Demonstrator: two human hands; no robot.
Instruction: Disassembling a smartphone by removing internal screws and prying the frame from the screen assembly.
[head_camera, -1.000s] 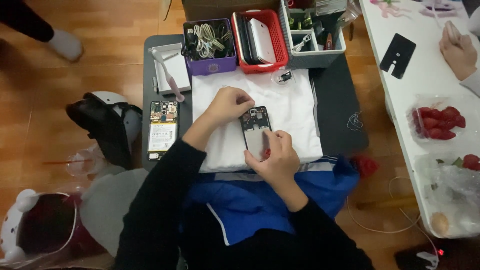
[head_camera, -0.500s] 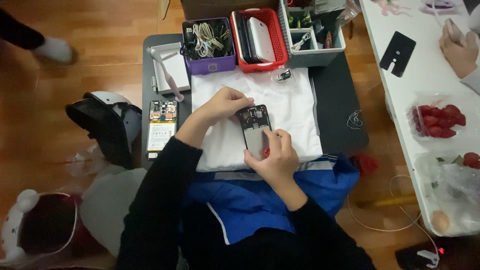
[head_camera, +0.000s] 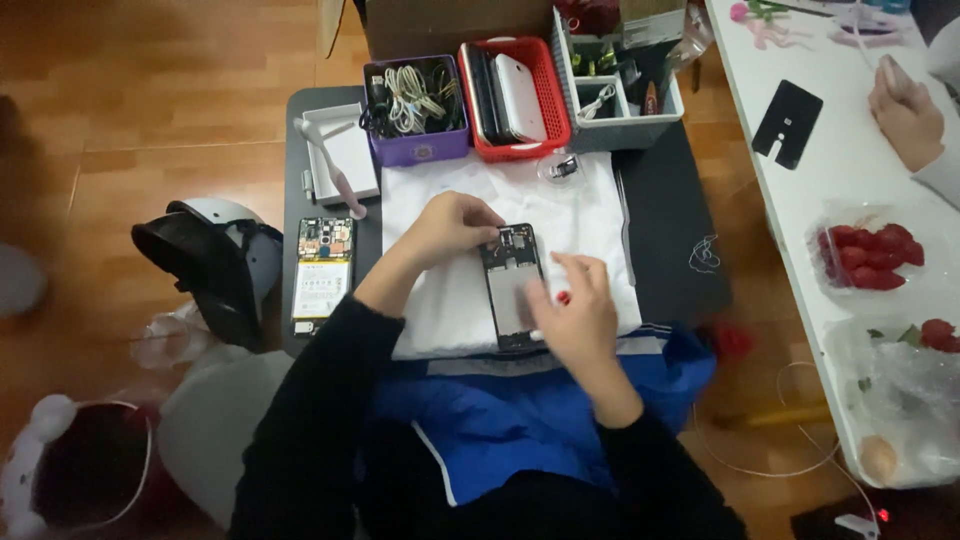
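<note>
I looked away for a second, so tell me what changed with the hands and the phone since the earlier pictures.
The right hand has let go of the opened phone and shifted to its right side, with something small and red at the fingers. The left hand stays at the phone's top end. The phone stays on the white cloth, and the second opened phone stays beside it.

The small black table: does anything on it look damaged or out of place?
Two phones lie opened. One, under the left hand and right hand, is an open phone frame on the white cloth. The other phone, at the table's left edge, has its board and battery bare. Nothing looks spilled.
</note>
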